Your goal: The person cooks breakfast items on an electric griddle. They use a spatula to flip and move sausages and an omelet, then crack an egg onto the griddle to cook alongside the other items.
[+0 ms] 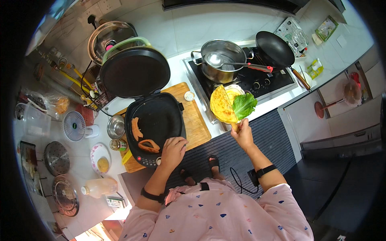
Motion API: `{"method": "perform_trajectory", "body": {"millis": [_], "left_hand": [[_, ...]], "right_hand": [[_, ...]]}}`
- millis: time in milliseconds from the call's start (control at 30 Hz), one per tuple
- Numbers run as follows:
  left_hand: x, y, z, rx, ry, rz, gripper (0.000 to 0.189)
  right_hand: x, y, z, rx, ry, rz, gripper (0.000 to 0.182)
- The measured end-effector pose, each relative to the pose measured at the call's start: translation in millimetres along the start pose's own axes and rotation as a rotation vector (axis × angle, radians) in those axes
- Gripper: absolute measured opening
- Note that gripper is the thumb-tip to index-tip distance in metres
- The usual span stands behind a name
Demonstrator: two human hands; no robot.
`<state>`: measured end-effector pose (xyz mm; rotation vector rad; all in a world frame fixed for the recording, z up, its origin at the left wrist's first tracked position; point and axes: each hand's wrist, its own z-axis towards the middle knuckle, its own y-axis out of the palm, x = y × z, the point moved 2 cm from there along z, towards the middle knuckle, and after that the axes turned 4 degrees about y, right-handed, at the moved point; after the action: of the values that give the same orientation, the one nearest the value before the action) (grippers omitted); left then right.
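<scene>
My right hand [243,135] grips the wooden handle of a spatula [235,127], which reaches under a folded yellow pancake [221,104]. A green lettuce leaf [245,106] lies at the pancake's right side, over a plate [236,88] by the stove's front edge. My left hand [174,152] rests at the front rim of an open electric griddle [159,117], its fingers bent; whether it holds anything is hidden. Two browned sausage pieces [137,129] lie in the griddle's left part, the nearer one split open.
The griddle stands on a wooden cutting board [197,126]. A steel pot [223,72] with a ladle and a black wok [275,49] stand on the cooktop [279,79]. Left are a steel bowl [116,127], a glass jar [118,145], a small fan [74,126] and a flowered plate [96,150].
</scene>
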<state>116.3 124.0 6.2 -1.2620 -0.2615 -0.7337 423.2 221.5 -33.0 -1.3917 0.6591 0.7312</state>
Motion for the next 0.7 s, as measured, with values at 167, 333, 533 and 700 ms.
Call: {"method": "perform_trajectory", "body": {"millis": [167,333,533,700], "left_hand": [[22,31,19,-0.023,-0.027,0.008,0.022],[39,50,29,-0.022,-0.079,0.001,0.021],[46,64,31,-0.022,-0.074,0.015,0.02],[53,68,32,-0.011,-0.067,0.013,0.021]], "right_hand": [[53,-14,27,-0.082,0.044,-0.091,0.044],[60,-5,39,-0.142,0.109,0.001,0.043],[50,5,49,-0.192,0.124,-0.011,0.043],[30,-6,39,-0.248,0.163,-0.083,0.041]]}}
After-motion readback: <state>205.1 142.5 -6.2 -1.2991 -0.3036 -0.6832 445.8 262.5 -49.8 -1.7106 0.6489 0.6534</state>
